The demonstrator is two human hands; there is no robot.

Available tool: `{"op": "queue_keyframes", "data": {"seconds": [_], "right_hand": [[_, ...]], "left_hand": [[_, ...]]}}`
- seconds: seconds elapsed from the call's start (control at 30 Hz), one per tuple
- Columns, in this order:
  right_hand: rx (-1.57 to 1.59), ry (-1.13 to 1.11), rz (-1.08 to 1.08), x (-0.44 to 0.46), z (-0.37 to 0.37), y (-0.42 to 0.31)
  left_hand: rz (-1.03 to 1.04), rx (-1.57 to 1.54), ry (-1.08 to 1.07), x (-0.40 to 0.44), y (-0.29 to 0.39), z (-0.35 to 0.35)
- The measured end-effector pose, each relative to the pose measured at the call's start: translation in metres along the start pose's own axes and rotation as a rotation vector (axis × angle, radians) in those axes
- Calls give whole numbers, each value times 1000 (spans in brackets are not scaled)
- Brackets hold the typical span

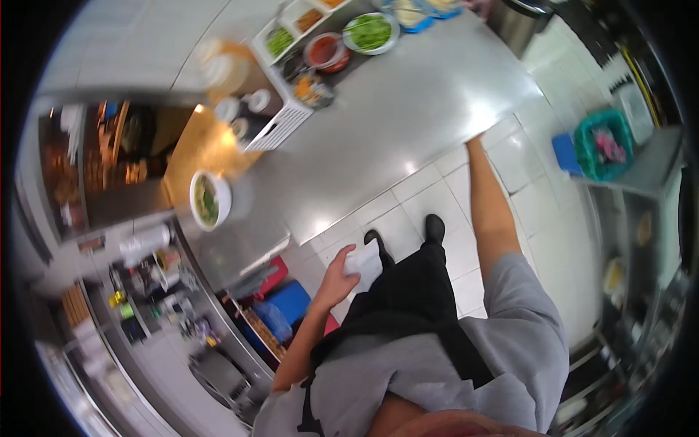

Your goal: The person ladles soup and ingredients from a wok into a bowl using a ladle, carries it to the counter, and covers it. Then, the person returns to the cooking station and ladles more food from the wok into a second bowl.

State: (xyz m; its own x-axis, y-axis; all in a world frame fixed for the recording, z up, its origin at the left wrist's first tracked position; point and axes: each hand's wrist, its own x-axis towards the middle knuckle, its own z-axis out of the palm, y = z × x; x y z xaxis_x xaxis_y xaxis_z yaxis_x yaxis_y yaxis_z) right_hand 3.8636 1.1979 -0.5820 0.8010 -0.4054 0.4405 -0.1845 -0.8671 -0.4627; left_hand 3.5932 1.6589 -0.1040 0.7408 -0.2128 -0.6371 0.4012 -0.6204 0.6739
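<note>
My left hand (338,278) is closed around a folded white cloth or paper (365,266), held in front of my dark apron near the counter's front edge. On the other side, my right arm stretches out to the edge of the steel counter (408,109). Only the end of my right hand (475,140) shows there, and its fingers are hidden at the edge. A white bowl (210,201) with green leaves in it stands on the left part of the counter, beyond my left hand.
Along the counter's back are a white basket (280,125) with bottles, a bowl of red sauce (326,52) and a bowl of chopped greens (370,33). A green-lined bin (603,146) stands at the right. Shelves with containers (164,291) are at the left.
</note>
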Motion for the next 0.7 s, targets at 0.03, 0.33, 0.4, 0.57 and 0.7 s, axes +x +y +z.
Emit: {"op": "queue_keyframes", "data": {"seconds": [0.03,0.33,0.4,0.57,0.7], "right_hand": [[29,-152,70,17,-38,-11],[170,-426,328,0,-321,-29],[423,-611,508,-17,-412,-31],[732,-1060,362,31,-524,-211],[820,-837,232,65,-456,-517]], "left_hand": [[7,173,64,-4,-1,-7],[18,-14,375,-79,-40,-100],[4,-84,461,-103,-46,-146],[35,-283,708,-138,-82,-280],[175,-222,839,-147,-103,-409]]}}
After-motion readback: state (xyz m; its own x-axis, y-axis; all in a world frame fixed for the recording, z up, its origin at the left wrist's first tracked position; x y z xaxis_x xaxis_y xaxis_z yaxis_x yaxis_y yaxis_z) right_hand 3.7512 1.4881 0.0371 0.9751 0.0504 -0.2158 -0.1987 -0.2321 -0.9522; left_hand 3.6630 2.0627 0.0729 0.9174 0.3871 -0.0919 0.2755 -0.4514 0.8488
